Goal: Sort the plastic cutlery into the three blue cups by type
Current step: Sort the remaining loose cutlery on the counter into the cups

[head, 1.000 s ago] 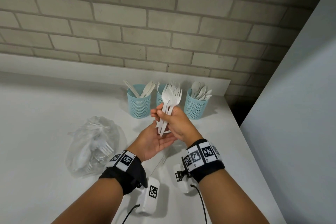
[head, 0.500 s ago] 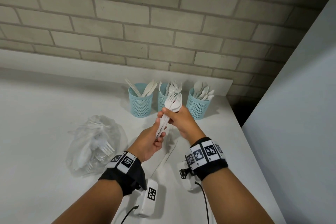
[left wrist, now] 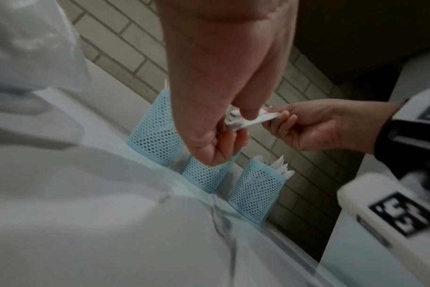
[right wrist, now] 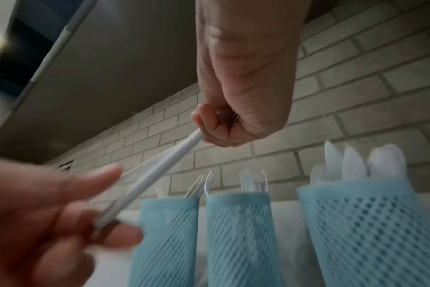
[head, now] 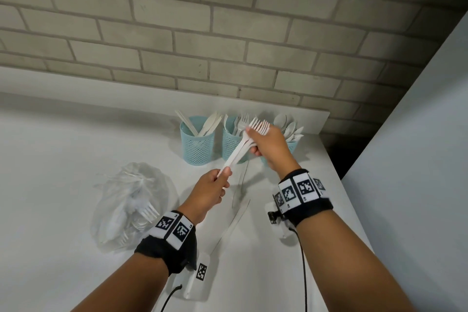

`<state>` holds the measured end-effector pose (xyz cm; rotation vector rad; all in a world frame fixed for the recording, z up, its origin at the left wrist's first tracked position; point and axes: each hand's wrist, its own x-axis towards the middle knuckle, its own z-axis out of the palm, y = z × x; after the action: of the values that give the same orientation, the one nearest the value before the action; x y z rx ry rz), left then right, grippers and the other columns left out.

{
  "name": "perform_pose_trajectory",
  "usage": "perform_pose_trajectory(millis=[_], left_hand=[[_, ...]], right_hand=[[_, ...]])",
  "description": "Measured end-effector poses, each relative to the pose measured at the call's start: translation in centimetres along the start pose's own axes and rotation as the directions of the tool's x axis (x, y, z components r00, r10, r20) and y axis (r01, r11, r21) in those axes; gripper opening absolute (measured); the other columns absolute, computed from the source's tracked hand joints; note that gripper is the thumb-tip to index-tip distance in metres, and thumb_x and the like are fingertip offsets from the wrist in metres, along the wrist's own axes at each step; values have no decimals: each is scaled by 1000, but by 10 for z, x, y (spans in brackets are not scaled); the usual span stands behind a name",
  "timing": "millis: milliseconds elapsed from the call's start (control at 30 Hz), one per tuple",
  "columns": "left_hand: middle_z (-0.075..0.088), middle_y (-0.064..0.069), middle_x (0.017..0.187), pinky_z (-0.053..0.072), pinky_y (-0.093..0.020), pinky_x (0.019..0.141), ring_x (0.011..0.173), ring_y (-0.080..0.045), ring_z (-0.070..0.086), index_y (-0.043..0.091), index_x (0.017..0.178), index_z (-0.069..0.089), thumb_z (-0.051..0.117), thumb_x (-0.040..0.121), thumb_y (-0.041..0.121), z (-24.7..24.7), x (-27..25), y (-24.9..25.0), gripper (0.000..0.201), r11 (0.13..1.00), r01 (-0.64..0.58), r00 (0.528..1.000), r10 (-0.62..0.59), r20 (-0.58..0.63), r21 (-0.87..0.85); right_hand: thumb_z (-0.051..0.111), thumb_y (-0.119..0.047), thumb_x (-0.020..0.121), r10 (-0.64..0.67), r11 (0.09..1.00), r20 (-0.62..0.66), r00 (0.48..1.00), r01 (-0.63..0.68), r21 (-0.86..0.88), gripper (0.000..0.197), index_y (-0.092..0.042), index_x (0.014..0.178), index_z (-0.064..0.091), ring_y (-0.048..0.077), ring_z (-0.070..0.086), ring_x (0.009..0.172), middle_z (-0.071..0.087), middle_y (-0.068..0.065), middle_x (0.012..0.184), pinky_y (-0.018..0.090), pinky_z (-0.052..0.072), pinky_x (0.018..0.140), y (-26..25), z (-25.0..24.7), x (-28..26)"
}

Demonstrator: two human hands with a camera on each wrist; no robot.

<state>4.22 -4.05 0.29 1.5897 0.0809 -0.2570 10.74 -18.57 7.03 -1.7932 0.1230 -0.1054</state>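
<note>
The right hand [head: 269, 145] gripped a fork bundle [head: 249, 138] above the middle cup [head: 231, 145] of forks; the left hand [head: 209, 191] pinched its handle ends. The left cup [head: 197, 148] held knives, the right cup [right wrist: 361, 223] spoons.

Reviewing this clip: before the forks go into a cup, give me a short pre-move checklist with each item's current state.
1. Bundle of forks gripped by right hand: ok.
2. Left hand pinches the handle ends: ok.
3. Bundle is forks only: cannot tell, handles overlap.
4. Middle cup already holds forks, so it is the right target: ok.
5. Room left in that cup: cannot tell.
6. Tines point up, like those in the cup: ok.
</note>
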Motion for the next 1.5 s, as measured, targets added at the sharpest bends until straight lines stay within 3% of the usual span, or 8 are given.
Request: perform_pose_trajectory(millis=[167,300,567,833,1000,1167,1367,1500], left_hand=[[58,-1,96,42,-21,69,76,-10,53,15,103,58,54,93,31,-2,4,-4,20,963,-13,999,20,-25,269],[54,-1,108,41,-23,82,100,-15,54,16,119,52,69,81,37,5,3,-9,46,806,32,993,-92,73,591],[38,-8,134,37,-36,106,128,-25,37,14,136,34,78,68,45,19,1,-22,86,529,7,976,-189,110,849],[54,-10,126,43,-34,99,118,-26,51,6,124,46,76,73,39,20,4,-23,68,413,3,980,-182,80,911],[61,-11,117,44,-31,94,111,-27,57,1,110,58,68,80,44,26,4,-23,53,314,0,975,-212,70,949],[59,-14,121,43,-30,92,114,-27,55,0,116,53,62,87,36,28,-3,-21,47,309,1,985,-166,53,951],[61,-15,117,45,-29,84,107,-29,58,-1,111,56,48,94,19,30,-13,-21,27,332,6,988,-145,45,943],[59,-16,96,45,-30,72,86,-28,57,2,88,56,44,93,15,19,-15,-20,18,430,75,975,-220,24,900]], right_hand=[[56,-21,93,-170,977,-326,930,201,64,13,-9,89,57,0,48,31,60,2,67,14,41,36,-37,-16,27],[54,-21,94,-294,953,-420,859,298,-58,15,-7,89,55,2,51,34,62,6,76,22,50,44,-32,-11,49],[56,-17,94,-193,916,-83,978,149,-373,22,-1,108,51,26,65,63,65,19,97,29,57,60,-3,5,62],[65,-20,87,-185,878,31,982,179,-443,51,-13,131,42,10,57,57,47,4,114,11,43,45,-28,-24,41],[65,-17,87,-32,907,169,985,100,-410,25,-11,109,56,19,61,73,63,5,94,25,50,61,-40,-63,13],[67,-23,86,411,725,300,861,-109,-680,32,-8,112,58,20,63,100,63,6,109,34,54,77,-14,-89,-18],[53,-55,87,554,225,133,822,6,-974,59,-8,123,54,26,53,108,54,9,130,38,41,96,44,-84,-33],[39,-52,95,526,264,153,837,10,-965,66,-8,144,33,28,35,136,34,9,151,40,28,111,61,-59,-40]])
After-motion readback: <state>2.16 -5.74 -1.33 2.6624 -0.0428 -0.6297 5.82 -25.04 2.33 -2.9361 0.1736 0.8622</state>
